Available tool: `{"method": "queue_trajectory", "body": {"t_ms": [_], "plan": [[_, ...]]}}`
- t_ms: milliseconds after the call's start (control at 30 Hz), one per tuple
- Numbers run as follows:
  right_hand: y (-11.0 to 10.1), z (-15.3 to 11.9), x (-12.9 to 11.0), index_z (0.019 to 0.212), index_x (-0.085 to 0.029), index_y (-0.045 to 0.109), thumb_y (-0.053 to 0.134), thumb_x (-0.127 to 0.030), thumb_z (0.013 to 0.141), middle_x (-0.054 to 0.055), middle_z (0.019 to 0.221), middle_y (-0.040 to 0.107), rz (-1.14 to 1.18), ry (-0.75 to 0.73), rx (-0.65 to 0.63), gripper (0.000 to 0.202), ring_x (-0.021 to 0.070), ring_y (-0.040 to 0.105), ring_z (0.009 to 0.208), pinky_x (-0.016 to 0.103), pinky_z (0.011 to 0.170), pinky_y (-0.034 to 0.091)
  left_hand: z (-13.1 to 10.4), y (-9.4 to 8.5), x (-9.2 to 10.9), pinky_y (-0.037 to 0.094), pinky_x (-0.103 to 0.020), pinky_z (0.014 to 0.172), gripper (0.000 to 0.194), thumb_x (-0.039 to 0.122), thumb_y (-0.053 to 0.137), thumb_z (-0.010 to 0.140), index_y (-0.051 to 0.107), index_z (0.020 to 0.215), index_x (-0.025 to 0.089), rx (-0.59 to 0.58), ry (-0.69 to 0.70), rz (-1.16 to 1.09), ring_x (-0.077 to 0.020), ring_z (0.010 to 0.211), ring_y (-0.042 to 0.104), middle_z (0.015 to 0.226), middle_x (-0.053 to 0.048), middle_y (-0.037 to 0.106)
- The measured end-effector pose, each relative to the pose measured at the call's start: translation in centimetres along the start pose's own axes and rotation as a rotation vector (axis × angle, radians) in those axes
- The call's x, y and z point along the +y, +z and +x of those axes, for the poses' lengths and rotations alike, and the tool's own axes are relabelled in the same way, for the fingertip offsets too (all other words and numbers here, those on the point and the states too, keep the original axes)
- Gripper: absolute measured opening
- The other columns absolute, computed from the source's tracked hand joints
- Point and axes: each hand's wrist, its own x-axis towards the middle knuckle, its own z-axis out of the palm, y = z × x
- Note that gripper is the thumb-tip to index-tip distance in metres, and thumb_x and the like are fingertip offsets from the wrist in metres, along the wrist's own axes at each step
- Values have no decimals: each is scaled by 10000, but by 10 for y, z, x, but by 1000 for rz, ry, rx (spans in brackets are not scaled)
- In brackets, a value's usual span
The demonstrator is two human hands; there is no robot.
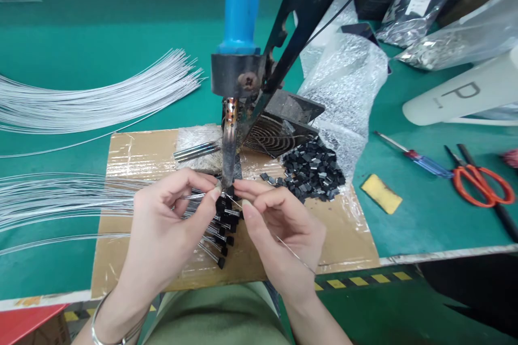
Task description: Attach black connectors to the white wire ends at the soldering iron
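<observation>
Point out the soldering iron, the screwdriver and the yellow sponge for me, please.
Soldering iron (231,75): head view, on its black collar.
Screwdriver (413,156): head view, on the red front end of its handle.
Yellow sponge (381,194): head view, middle of its upper face.

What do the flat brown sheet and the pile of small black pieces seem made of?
The flat brown cardboard-like sheet: probably cardboard, judging by its papery surface, mostly matte with shiny streaks.
The pile of small black plastic-looking pieces: likely plastic; smooth faces catch light, though coated metal is possible.
</observation>
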Motion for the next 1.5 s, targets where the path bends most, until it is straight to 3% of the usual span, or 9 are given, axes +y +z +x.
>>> {"method": "queue_trajectory", "body": {"t_ms": [267, 733, 1067, 1500], "plan": [[-1, -1, 1, 847, -246, 659, 727, -83, 944, 12, 1178, 846, -18, -1, -4, 202, 156, 806, 1097, 256, 1005, 610, 0, 1, 1, 377, -217, 516, 76, 187, 772, 858, 762, 802, 236, 5, -21, 40, -97, 644, 624, 869, 30, 797], [-1, 0, 0, 856, -242, 662, 735, -113, 951, 40, 1139, 853, -107, -53, 9, 176, 190, 816, 1065, 308, 981, 618, -1, 2, 4, 450, -249, 570, 79, 199, 773, 876, 760, 802, 223, 8, -29, 33, -142, 724, 700, 884, 8, 809], [-1, -1, 0, 852, -242, 641, 722, -110, 946, 71, 1143, 851, -118, -55, 2, 181, 227, 820, 1062, 366, 965, 638, 0, 0, 3, 391, -239, 527, 79, 161, 769, 866, 764, 807, 215, 1, -8, 38, -107, 629, 609, 857, 8, 798], [1, 1, 0, 850, -235, 663, 727, -119, 943, 79, 1107, 855, -131, -80, 23, 162, 238, 824, 1037, 375, 934, 652, -3, -1, 1, 405, -251, 556, 94, 173, 761, 889, 756, 818, 236, -10, -14, 42, -116, 676, 633, 883, 20, 791]]}}
